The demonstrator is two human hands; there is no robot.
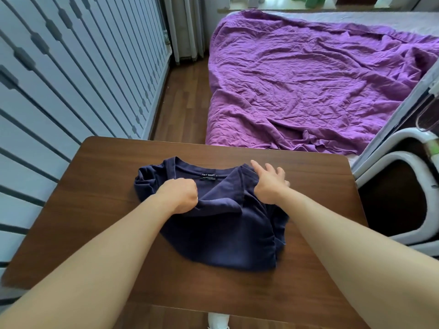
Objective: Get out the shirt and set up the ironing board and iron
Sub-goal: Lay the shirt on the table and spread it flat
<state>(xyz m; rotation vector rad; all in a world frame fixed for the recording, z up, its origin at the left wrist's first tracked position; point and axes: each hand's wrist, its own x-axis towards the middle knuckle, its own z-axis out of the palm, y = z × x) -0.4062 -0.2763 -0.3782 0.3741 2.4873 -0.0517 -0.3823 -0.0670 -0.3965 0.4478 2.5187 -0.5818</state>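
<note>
A dark navy shirt [221,233] lies bunched on the brown wooden table [95,210], its collar and label turned toward the far edge. My left hand [178,193] is closed in a fist on a fold of the shirt near the collar's left side. My right hand [269,184] rests on the shirt's right shoulder, thumb tucked under the cloth and fingers spread over it. No ironing board or iron is in view.
A bed with a crumpled purple sheet [308,79] stands beyond the table. White slatted doors [71,67] run along the left. A white-framed chair or stand [403,198] sits at the right. Wooden floor [185,103] shows between the doors and the bed.
</note>
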